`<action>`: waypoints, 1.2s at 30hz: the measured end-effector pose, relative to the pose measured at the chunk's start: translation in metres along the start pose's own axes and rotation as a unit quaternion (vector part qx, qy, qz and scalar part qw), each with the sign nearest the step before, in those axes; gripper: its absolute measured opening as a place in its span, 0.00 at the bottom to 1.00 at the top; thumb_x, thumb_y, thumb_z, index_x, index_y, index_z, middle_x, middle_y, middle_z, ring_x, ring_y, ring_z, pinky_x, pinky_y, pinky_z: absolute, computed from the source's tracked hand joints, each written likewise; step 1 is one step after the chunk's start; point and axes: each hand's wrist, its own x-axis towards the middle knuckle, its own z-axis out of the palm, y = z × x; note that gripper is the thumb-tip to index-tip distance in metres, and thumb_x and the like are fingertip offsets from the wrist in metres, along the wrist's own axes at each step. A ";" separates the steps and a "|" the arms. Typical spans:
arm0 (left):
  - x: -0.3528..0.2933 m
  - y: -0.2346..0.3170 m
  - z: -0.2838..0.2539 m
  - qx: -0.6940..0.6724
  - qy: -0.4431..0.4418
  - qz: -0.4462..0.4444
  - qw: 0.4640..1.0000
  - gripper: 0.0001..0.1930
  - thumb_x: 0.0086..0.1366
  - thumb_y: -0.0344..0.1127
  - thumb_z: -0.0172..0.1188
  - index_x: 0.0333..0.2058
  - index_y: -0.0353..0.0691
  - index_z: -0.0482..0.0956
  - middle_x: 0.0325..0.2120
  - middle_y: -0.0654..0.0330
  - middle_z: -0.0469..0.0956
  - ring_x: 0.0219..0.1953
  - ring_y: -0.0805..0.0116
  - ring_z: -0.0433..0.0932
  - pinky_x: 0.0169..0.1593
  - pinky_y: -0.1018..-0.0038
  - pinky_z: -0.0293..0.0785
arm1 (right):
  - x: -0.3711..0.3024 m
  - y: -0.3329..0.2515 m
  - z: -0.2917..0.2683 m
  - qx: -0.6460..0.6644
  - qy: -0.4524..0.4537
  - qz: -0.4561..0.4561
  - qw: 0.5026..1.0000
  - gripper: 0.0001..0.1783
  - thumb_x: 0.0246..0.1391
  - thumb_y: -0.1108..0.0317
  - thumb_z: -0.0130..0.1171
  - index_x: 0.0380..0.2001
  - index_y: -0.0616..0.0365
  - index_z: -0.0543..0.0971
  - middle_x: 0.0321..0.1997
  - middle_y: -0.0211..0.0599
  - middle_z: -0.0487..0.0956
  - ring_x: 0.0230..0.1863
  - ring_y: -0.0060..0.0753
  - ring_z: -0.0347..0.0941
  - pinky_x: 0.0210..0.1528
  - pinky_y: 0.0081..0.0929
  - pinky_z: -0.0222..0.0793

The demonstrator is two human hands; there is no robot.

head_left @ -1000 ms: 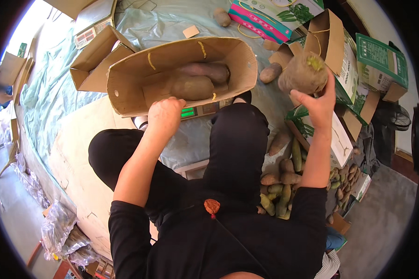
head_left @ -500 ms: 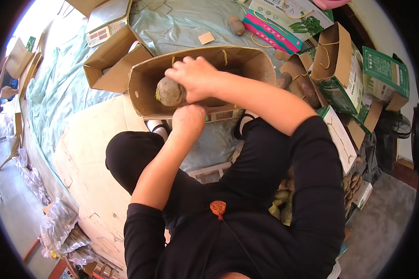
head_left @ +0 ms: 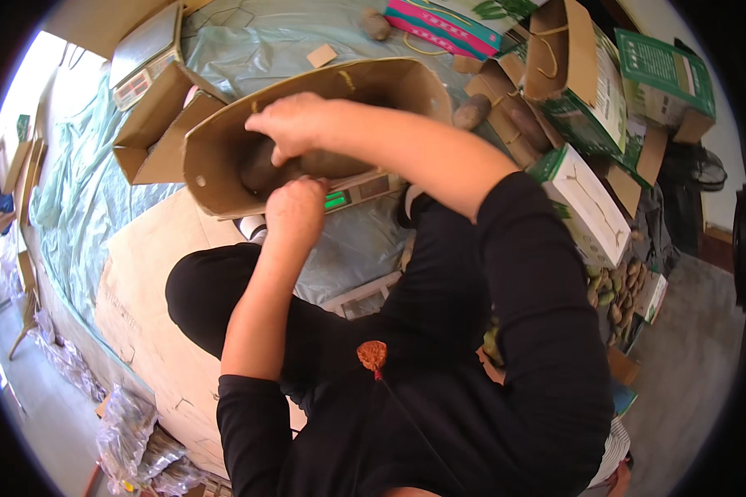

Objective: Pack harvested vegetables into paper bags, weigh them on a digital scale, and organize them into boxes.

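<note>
A tall brown cardboard box [head_left: 423,93], with its top open, stands in front of my knees. My left hand [head_left: 297,211] is closed on its near rim. Above the opening my right hand [head_left: 294,124] has its thumb and fingers apart. A large, rounded brown root vegetable [head_left: 259,176] lies inside the box, below the right fingers and partly in shadow. Under the box's near side a scale shows a lit green display [head_left: 336,200]. Part of the box's inside is hidden behind my right forearm.
A smaller open carton [head_left: 162,124] adjoins the box on the left. At the right are green printed cartons [head_left: 584,99], loose roots [head_left: 472,111] and a pile of small tubers [head_left: 617,298]. Plastic sheeting [head_left: 257,50] and flat cardboard [head_left: 149,273] cover the floor.
The root vegetable has gone down into the box, and my right hand has let go of it. My left hand stays at the near rim. The whole view has shifted.
</note>
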 end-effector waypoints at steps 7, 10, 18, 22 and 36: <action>-0.003 0.003 -0.009 0.038 0.014 0.011 0.999 0.11 0.56 0.26 0.51 0.36 0.47 0.79 0.33 0.55 0.79 0.37 0.55 0.79 0.39 0.63 0.76 | -0.166 0.053 -0.072 0.280 0.260 0.067 0.922 0.27 0.46 0.66 0.63 0.52 0.58 0.71 0.44 0.42 0.77 0.44 0.33 0.74 0.45 0.27 0.70; 0.000 0.007 -0.011 0.023 0.003 0.009 1.000 0.12 0.56 0.27 0.51 0.38 0.46 0.79 0.33 0.53 0.78 0.37 0.51 0.78 0.40 0.60 0.74 | -0.260 0.062 -0.058 0.444 0.308 0.184 0.821 0.24 0.46 0.72 0.60 0.49 0.61 0.72 0.45 0.37 0.75 0.46 0.32 0.72 0.48 0.28 0.69; 0.006 0.012 -0.005 -0.019 0.011 -0.011 1.000 0.13 0.55 0.32 0.59 0.41 0.48 0.80 0.34 0.49 0.78 0.40 0.49 0.77 0.42 0.60 0.71 | -0.404 0.121 0.209 0.288 0.341 0.464 0.765 0.23 0.46 0.64 0.64 0.46 0.58 0.75 0.36 0.40 0.81 0.38 0.32 0.77 0.41 0.28 0.72; 0.003 0.021 -0.011 -0.008 -0.010 -0.046 0.999 0.14 0.55 0.28 0.56 0.41 0.46 0.79 0.35 0.51 0.79 0.39 0.49 0.77 0.43 0.59 0.72 | -0.415 0.076 0.339 0.390 0.291 0.540 0.687 0.21 0.43 0.65 0.65 0.43 0.59 0.77 0.33 0.39 0.81 0.36 0.34 0.77 0.39 0.29 0.71; 0.006 0.015 -0.008 -0.021 -0.006 -0.043 0.999 0.11 0.55 0.29 0.58 0.38 0.47 0.80 0.34 0.53 0.79 0.39 0.51 0.77 0.43 0.61 0.72 | -0.349 0.041 0.404 0.460 0.229 0.564 0.646 0.26 0.44 0.65 0.67 0.47 0.63 0.74 0.33 0.40 0.80 0.32 0.32 0.77 0.36 0.27 0.72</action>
